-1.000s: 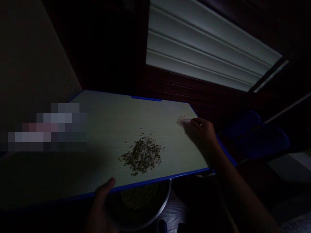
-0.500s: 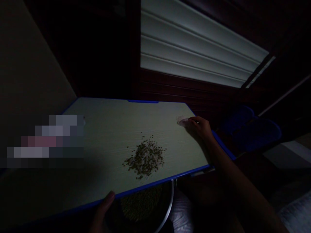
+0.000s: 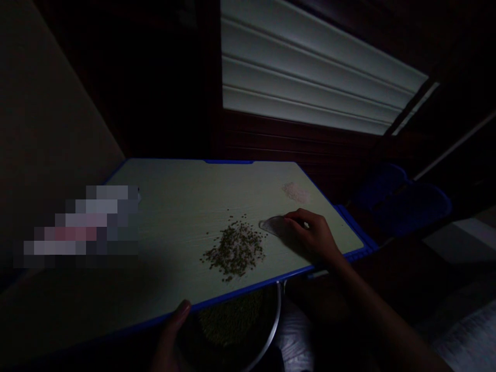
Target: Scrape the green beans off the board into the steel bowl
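The tabletop (image 3: 174, 206) is looking smooth and dull, its blue edge (image 3: 251, 288) like plastic. At six o'clock, seeds (image 3: 241, 244) are looking rough and a metal bowl rim (image 3: 277, 318) is shining.

Beyond the right hand (image 3: 313, 235), in dim light, pale long-slatted panel (image 3: 310, 70) within dark reddish-brown wooden surround (image 3: 267, 132).

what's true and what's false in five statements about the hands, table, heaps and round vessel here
1. The right hand holds a thin greyish piece over the table. True.
2. The dark bits lie nearer the left hand than the pale heap does. True.
3. The pale heap is at the table's left end. False: it is near the right end.
4. The left hand is buried in the dark bits. False: it is at the table's near edge.
5. A round vessel shows below the near edge. True.
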A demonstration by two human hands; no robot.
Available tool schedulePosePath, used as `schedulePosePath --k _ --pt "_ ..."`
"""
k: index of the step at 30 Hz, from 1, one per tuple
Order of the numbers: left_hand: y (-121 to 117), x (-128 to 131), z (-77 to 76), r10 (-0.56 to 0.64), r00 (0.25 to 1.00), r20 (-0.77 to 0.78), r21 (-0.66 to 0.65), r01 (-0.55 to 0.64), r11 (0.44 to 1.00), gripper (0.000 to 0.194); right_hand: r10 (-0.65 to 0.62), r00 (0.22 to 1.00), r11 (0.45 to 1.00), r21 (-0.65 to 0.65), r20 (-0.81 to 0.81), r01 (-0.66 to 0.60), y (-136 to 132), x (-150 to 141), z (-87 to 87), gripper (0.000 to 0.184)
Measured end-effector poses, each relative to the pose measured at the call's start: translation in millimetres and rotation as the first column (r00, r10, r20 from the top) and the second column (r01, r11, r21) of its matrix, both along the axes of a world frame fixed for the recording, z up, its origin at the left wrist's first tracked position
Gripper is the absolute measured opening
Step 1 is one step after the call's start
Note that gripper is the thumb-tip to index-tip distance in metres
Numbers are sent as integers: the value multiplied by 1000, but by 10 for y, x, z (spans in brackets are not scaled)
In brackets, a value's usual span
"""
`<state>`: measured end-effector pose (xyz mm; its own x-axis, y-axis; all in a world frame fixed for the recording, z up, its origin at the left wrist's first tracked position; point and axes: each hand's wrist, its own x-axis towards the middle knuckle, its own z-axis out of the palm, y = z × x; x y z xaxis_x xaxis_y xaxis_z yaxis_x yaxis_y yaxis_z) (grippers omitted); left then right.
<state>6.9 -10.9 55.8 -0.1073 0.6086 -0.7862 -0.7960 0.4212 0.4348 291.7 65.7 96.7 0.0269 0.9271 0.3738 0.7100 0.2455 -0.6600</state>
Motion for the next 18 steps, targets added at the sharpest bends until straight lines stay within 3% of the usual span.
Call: schedulePosePath --k 3,6,12,18 --pt "14 10 11 52 998 -19 -45 -53 998 12 11 999 1000 3 33 -11 30 11 -16 25" --pt "15 12 11 43 999 -25 -55 -44 997 11 -15 997 1000 6 73 14 148 82 -26 26" --pt "24 -4 -15 53 999 8 -49 -52 997 25 -229 966 973 63 123 223 560 485 -6 33" --pt "19 -23 -32 90 994 67 -60 -86 994 71 -343 932 936 120 120 329 769 794 -39 34"
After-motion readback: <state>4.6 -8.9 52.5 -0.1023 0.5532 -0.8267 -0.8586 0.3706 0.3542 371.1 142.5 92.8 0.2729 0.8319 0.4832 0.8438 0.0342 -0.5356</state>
